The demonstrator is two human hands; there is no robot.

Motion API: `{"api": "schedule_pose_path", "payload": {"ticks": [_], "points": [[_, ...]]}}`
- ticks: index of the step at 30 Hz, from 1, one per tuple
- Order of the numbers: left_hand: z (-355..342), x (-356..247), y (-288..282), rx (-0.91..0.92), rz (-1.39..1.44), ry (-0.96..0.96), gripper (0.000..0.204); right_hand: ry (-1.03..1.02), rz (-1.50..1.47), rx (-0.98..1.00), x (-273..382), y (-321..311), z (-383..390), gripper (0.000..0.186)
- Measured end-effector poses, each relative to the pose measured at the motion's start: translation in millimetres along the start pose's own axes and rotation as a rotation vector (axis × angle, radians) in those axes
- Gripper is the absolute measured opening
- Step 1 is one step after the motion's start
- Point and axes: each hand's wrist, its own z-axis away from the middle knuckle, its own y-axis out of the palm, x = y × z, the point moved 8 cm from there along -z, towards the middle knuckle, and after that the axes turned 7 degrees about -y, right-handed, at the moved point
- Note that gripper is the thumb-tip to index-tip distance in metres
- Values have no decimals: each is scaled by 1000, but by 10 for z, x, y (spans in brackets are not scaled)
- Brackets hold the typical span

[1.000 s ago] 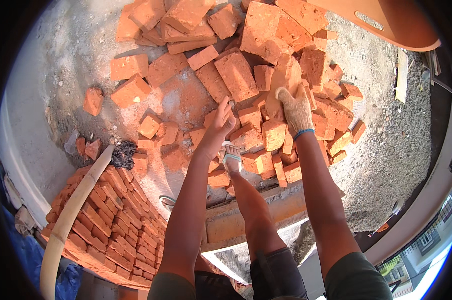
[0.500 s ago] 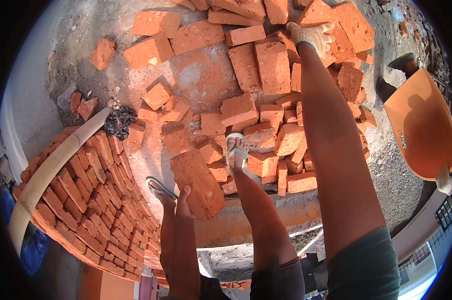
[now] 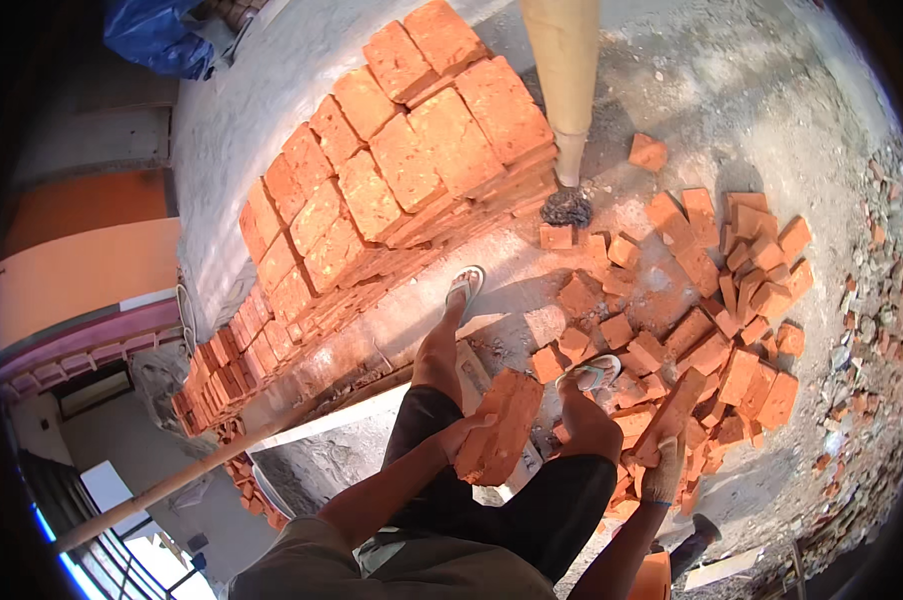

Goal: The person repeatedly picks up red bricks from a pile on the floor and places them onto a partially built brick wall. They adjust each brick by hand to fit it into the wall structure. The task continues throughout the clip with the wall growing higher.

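Red clay bricks are carried in both hands above a dusty concrete floor (image 3: 612, 110). One brick (image 3: 500, 425) is gripped by the bare left hand (image 3: 464, 432), its long axis upright before the thigh; another brick (image 3: 672, 415), tilted, is clasped by the gloved right hand (image 3: 662, 470). A stacked pile (image 3: 392, 180) lies ahead-left, nearer the left hand.

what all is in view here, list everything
brick in left hand: one, orange-red, held above the knees
brick in right hand: one, orange-red, held over the loose pile
stacked bricks: many, orange-red, neat pile at upper left
loose bricks: many, orange-red, scattered on the ground at right
pole: one, tan, upright at top centre
long stick: one, pale wood, slanting at lower left
tarp: one, blue, top left
sandals: two, pale, on the feet
left hand: bare, gripping a brick
right hand: gloved, gripping a brick
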Motion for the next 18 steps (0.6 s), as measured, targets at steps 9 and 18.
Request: {"api": "schedule_pose_path", "payload": {"ticks": [9, 18], "points": [[1834, -449, -706, 480, 474, 543, 73, -33, 792, 1112, 402, 4072, 912, 99], [3428, -547, -3617, 259, 707, 855, 69, 213, 1139, 1517, -1247, 7360, 2885, 113]]}}
